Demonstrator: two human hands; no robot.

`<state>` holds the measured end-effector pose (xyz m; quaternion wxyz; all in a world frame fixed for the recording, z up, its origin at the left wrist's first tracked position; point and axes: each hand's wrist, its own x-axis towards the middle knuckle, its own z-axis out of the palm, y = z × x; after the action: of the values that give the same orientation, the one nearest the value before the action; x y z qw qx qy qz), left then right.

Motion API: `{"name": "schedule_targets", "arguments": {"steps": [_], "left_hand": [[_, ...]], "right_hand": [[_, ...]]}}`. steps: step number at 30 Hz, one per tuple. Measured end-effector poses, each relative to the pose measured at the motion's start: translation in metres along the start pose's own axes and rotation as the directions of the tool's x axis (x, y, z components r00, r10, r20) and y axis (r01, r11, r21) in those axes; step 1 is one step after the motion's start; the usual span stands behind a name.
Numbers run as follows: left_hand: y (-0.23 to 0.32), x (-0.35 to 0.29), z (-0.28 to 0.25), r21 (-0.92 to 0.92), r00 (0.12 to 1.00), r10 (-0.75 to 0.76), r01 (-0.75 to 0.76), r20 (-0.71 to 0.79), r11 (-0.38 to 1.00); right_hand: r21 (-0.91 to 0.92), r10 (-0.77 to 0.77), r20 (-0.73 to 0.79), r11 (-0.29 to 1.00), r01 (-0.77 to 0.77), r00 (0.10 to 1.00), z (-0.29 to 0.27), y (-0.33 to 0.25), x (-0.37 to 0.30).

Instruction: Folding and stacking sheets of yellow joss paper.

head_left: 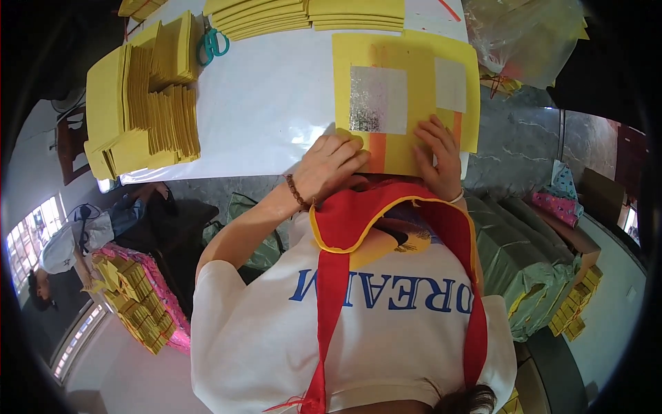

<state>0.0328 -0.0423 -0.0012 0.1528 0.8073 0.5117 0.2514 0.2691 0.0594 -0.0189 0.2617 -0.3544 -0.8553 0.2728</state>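
Observation:
A sheet of yellow joss paper (pixel 422 90) lies at the near right edge of the white table, with a silvery foil square (pixel 378 100) and an orange stripe (pixel 377 148) on it. Beside that square, a paler square (pixel 450 85) shows on the right part of the paper. My left hand (pixel 329 164) is curled over the near left corner, its fingertips closed on the paper edge. Across from it, my right hand (pixel 439 155) rests on the near right part, fingers stretched out over the paper and thumb apart. How many layers lie beneath is hidden.
Folded yellow paper stacks (pixel 141 103) stand on the left of the table (pixel 262 103), near teal scissors (pixel 212 47). More yellow stacks (pixel 310 17) line the far side. A clear plastic bag (pixel 527 38) is at far right, green wrapped bundles (pixel 524 265) below. Another person (pixel 79 238) is at left.

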Motion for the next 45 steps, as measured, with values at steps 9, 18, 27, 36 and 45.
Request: {"name": "schedule_targets", "arguments": {"steps": [9, 18, 27, 36, 45], "left_hand": [[-0.002, 0.001, 0.008, 0.118, 0.996, 0.038, -0.029, -0.079, 0.993], [0.0, 0.002, 0.008, 0.109, 0.998, -0.006, 0.012, -0.056, 0.994], [0.003, 0.004, 0.006, 0.09, 0.989, 0.086, -0.076, -0.117, 0.993], [-0.009, 0.016, -0.006, -0.325, 0.993, -0.116, 0.105, -0.015, 0.94], [-0.018, 0.024, -0.009, -0.494, 0.97, -0.228, 0.242, 0.09, 0.835]], "right_hand": [[-0.105, -0.098, -0.029, 0.99, 0.094, 0.995, 0.003, -0.004, 0.0], [0.067, -0.049, 0.01, 0.997, 0.049, 0.999, 0.006, -0.002, -0.004], [0.166, 0.011, 0.031, 0.986, -0.016, 0.999, 0.003, -0.002, -0.005], [0.53, 0.099, 0.16, 0.83, -0.17, 0.982, -0.011, 0.007, -0.004], [0.536, 0.194, 0.151, 0.808, -0.245, 0.969, -0.008, 0.0, -0.004]]}}
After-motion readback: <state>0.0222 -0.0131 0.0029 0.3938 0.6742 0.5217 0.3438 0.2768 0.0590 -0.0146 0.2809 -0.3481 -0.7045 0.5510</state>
